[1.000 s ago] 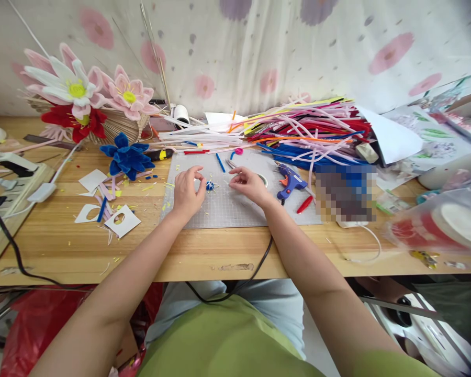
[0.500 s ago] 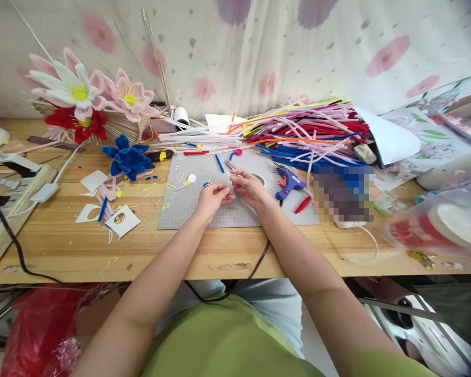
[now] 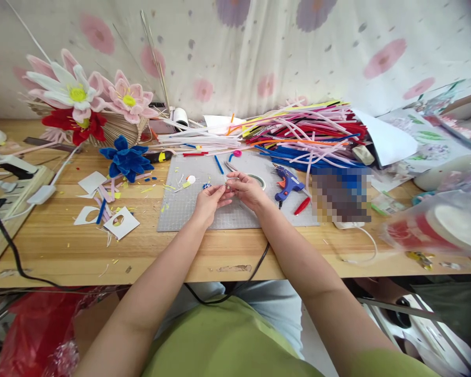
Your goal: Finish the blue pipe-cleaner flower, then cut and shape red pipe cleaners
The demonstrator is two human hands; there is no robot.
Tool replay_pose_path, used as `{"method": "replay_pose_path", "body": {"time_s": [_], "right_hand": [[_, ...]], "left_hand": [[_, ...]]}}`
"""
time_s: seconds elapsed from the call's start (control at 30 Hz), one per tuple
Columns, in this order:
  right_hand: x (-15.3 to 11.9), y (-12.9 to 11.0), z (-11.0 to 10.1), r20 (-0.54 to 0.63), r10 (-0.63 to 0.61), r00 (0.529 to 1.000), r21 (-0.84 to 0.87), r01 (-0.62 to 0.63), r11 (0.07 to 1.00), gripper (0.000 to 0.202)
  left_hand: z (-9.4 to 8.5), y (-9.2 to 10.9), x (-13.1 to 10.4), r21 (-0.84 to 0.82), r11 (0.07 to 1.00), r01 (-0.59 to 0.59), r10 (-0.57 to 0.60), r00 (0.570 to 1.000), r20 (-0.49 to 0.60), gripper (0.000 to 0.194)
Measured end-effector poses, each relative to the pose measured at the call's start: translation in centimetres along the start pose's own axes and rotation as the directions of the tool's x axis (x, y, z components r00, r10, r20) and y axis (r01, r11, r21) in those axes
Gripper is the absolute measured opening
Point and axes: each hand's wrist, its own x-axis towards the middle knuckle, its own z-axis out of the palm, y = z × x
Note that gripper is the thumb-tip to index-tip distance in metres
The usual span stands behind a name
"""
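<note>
My left hand (image 3: 211, 203) and my right hand (image 3: 248, 189) meet above the grey cutting mat (image 3: 172, 214), fingertips pinched together. What they pinch is small, pale and mostly hidden, so its kind cannot be made out. A small blue-and-white bit (image 3: 206, 186) shows just behind my left hand. Beyond my right hand lie a roll of tape (image 3: 261, 180), partly covered by it, and grey scissors-like handles (image 3: 230, 166). To the right rests a blue glue gun (image 3: 288, 182) beside a red fuzzy piece (image 3: 302, 206). A short blue pipe cleaner (image 3: 219, 164) lies farther back on the mat.
Bundles of coloured pipe cleaners (image 3: 298, 128) lie along the back. At left stand a blue fuzzy flower (image 3: 126, 158), pink and white flowers (image 3: 76, 94), cut white cards (image 3: 121, 223) and a power strip (image 3: 21, 214). A bagged cup (image 3: 451, 225) is at right.
My fingertips have come closer together, the right hand shifting slightly left and down toward the left. The view has tilted slightly; the things on the table lie as before.
</note>
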Motion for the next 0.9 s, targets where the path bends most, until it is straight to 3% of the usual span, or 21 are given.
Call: {"method": "replay_pose_path", "body": {"time_s": [0.27, 0.47, 0.57, 0.67, 0.77, 0.9], "right_hand": [[0.0, 0.2, 0.1, -0.019, -0.021, 1.000, -0.001, 0.021, 1.000, 0.043], [0.1, -1.1, -1.2, -0.046, -0.109, 0.993, -0.077, 0.106, 0.991, 0.039], [0.2, -1.9, -2.3, -0.101, -0.180, 0.978, -0.202, 0.157, 0.967, 0.037], [0.4, -2.0, -2.8, -0.121, -0.260, 0.958, -0.431, 0.186, 0.883, 0.032], [0.4, -1.8, -2.6, -0.059, -0.292, 0.955, -0.603, 0.199, 0.773, 0.023], [-0.2, -1.8, -2.2, 0.131, -0.304, 0.944, -0.782, 0.287, 0.553, 0.024]], "left_hand": [[0.3, -0.5, 0.3, -0.007, 1.000, -0.028, 0.028, 0.999, 0.025, 0.002], [-0.1, -0.7, 0.2, 0.153, 0.987, -0.048, 0.050, 0.999, -0.010, 0.007], [-0.5, -0.9, 0.2, 0.207, 0.976, -0.063, 0.062, 0.998, 0.012, 0.007], [-0.7, -1.0, 0.2, 0.235, 0.969, -0.077, 0.074, 0.997, 0.021, 0.007], [-0.7, -1.1, 0.2, 0.250, 0.964, -0.086, 0.081, 0.996, 0.027, 0.008], [-0.8, -1.1, 0.2, 0.242, 0.967, -0.083, 0.080, 0.997, 0.021, 0.013]]}}
